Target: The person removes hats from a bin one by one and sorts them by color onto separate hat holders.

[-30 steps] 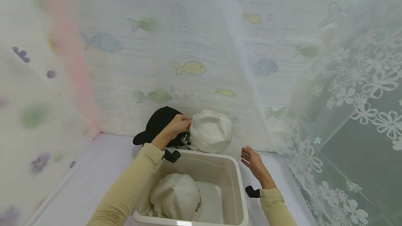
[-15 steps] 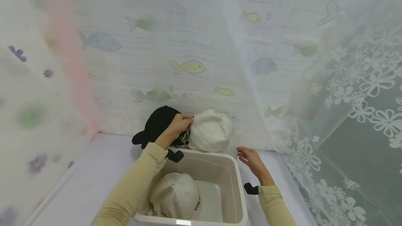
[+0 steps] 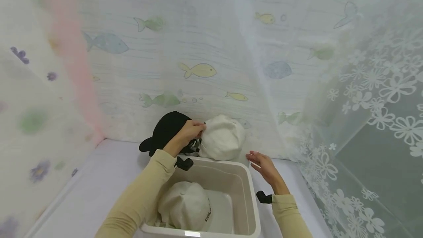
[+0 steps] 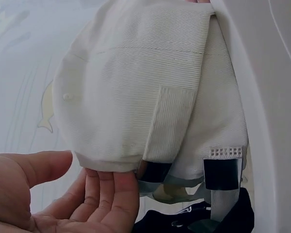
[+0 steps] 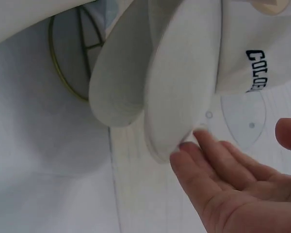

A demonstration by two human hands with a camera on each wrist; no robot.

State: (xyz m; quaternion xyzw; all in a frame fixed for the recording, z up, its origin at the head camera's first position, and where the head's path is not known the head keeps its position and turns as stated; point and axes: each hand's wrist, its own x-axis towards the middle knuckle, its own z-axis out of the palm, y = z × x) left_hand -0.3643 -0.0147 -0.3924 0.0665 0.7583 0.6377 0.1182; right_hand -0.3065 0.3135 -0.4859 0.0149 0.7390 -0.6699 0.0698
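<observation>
Behind the bin, a white cap [image 3: 223, 139] leans near the curtain. My left hand [image 3: 187, 131] is at its left side. In the left wrist view the fingers of that hand touch the lower edge of the white cap [image 4: 121, 92], and the thumb stands apart. A second strap there, and a second brim [image 5: 119, 82] in the right wrist view, show another white cap close beside it. My right hand [image 3: 264, 166] reaches in from the right, its fingertips touching the brim [image 5: 184, 87] of the lettered cap, thumb apart. A black cap [image 3: 168, 129] lies behind my left hand.
A beige plastic bin [image 3: 252, 201] stands in front of the leaning caps, with a white lettered cap [image 3: 185, 205] inside. A white surface [image 3: 109, 179] lies under everything. Sheer curtains [image 3: 205, 36] printed with fish and flowers hang behind and at both sides.
My right hand has moved a little left, toward the white cap's brim. My left hand has shifted slightly right against the cap's edge. The bin and black cap stay put.
</observation>
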